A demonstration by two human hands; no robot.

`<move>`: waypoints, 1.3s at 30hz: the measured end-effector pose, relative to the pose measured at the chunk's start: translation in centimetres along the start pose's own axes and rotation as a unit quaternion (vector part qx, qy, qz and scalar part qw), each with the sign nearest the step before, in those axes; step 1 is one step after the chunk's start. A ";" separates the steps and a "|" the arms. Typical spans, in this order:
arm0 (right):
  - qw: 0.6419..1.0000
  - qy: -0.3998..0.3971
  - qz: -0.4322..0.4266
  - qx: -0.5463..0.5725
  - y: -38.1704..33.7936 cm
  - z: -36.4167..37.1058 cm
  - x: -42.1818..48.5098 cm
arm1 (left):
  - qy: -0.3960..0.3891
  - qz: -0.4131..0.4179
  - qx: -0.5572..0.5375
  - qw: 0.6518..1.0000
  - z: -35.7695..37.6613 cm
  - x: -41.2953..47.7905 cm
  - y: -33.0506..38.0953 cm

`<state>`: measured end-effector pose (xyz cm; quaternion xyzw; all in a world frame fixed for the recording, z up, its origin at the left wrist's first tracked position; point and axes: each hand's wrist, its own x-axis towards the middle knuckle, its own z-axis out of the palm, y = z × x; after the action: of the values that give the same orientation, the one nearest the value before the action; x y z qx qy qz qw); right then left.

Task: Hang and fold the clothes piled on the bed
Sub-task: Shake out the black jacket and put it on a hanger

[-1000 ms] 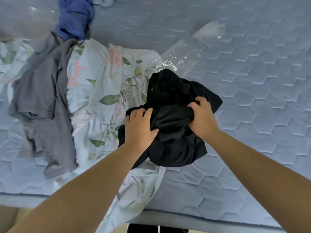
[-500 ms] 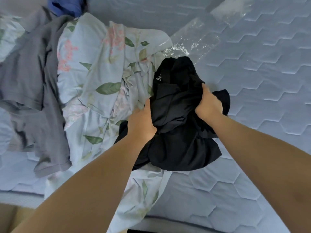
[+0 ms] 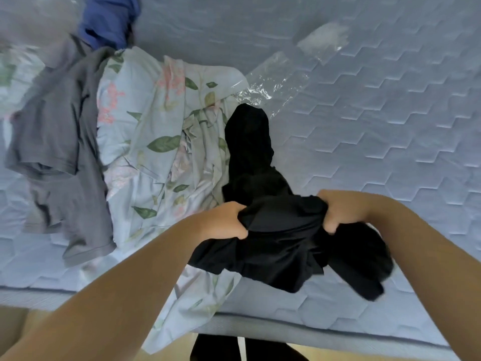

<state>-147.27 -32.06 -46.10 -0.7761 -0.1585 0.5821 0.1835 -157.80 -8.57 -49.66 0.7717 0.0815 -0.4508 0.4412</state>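
Hands: two in view, both bare, both on the same thing, one at each side of it.
Left hand (image 3: 226,220): fingers curled tight, a fistful of black cloth bunched in the grip at the left end.
Right hand (image 3: 338,212): fingers curled down and under, clamping the right end of that same bunched edge.
Black garment (image 3: 281,241): one piece, crumpled, stretched between the two fists near the bed's front edge; its lower folds sag onto the mattress, and a long part trails away up the bed toward the plastic.
Bed (image 3: 390,131): one mattress with a pale blue, hexagon-quilted cover, front edge running along the bottom of the view.
Floral sheet (image 3: 156,142): one, light blue with green leaves and pink blossoms, rumpled just left of the black garment, a corner hanging off the front edge.
Grey shirt (image 3: 57,142): one, sprawled on the left, overlapping the floral sheet's left side.
Blue garment (image 3: 109,19): one, heaped at the top left, just past the grey shirt.
Clear plastic (image 3: 276,87): crinkled film on the mattress beyond the black garment; one sheet or more, cannot tell.
Clothes count: three garments, plus the sheet.
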 end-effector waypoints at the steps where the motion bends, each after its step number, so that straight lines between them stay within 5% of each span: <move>1: 1.000 -0.011 0.011 -0.027 0.0 0.0 0.2 | -0.029 -0.018 0.008 0.999 -0.1 -0.1 -0.3; 3: 0.998 0.030 0.013 -0.062 -0.1 0.0 1.7 | -0.012 -0.032 0.001 0.999 -0.4 0.0 -1.1; 5: 0.987 0.114 -0.026 -0.112 -0.5 0.3 4.6 | 0.099 -0.027 0.012 0.995 -0.5 0.9 -2.7; 8: 0.913 0.247 -0.115 -0.303 -2.2 0.6 9.3 | 0.227 -0.040 0.027 0.973 -0.2 2.1 -4.9; 10: 0.884 0.241 -0.140 -0.376 -4.0 0.3 12.1 | 0.247 -0.048 0.039 0.967 0.2 2.6 -5.5; 15: 0.884 0.152 -0.066 -0.438 -5.9 0.1 16.8 | 0.226 -0.022 0.083 0.970 1.5 4.0 -5.2; 19: 0.907 0.207 -0.002 -0.368 -4.9 1.2 17.2 | 0.182 -0.041 0.099 0.977 2.7 5.0 -5.5; 24: 0.856 0.382 -0.029 -0.346 -1.3 1.1 12.3 | 0.225 -0.036 0.128 0.965 3.6 4.8 -4.6; 26: 0.875 0.414 -0.078 -0.237 1.7 1.1 9.5 | 0.199 -0.041 0.104 0.974 4.0 4.4 -3.8; 28: 0.925 0.359 -0.119 -0.027 3.9 1.4 6.5 | 0.182 -0.023 0.088 0.979 4.5 4.1 -2.5; 30: 0.943 0.284 -0.070 0.160 4.9 2.1 3.0 | 0.159 0.014 0.039 0.986 5.2 4.0 -0.9; 34: 0.891 0.253 -0.048 0.374 7.0 3.2 -1.4 | 0.133 0.031 -0.003 0.991 6.4 3.2 1.8; 36: 0.871 0.316 -0.048 0.373 6.7 3.2 -2.3 | 0.184 0.040 0.011 0.982 6.2 2.7 2.4; 39: 0.843 0.497 -0.030 0.204 5.1 4.1 -2.3 | 0.265 0.022 0.041 0.963 5.9 2.3 1.4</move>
<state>-151.70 -37.24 -47.56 -0.9013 0.0526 0.1319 0.4091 -159.40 -14.43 -51.78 0.8825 0.1601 -0.2237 0.3814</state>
